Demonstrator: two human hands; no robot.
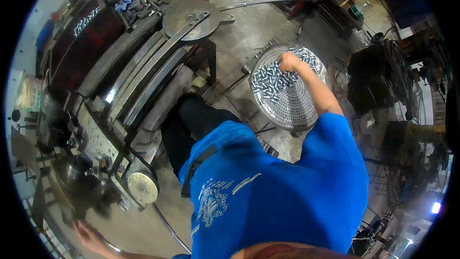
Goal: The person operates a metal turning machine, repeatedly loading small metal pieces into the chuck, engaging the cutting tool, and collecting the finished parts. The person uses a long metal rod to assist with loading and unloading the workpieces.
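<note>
My right hand [289,62] reaches into a round perforated metal tray [299,110] that holds many short, shiny metal cylinders [275,79]. The fingers are curled closed down among the pieces, and my hand hides whatever lies in them. Out at the lower left, my left hand [88,237] is low and away from the tray, with its fingers stretched out and somewhat blurred. Nothing shows in it. A bracelet circles that wrist. The nearest thing to it is the machine's lower end, with a pale round pulley wheel [143,187].
A long machine with heavy metal bars [155,79] runs along my left. At its far end sit a round metal plate [191,19] and a cluttered bench with a blue cloth [123,4]. More cylinders [86,21] lie on a dark red surface. Dark equipment [371,74] stands at right.
</note>
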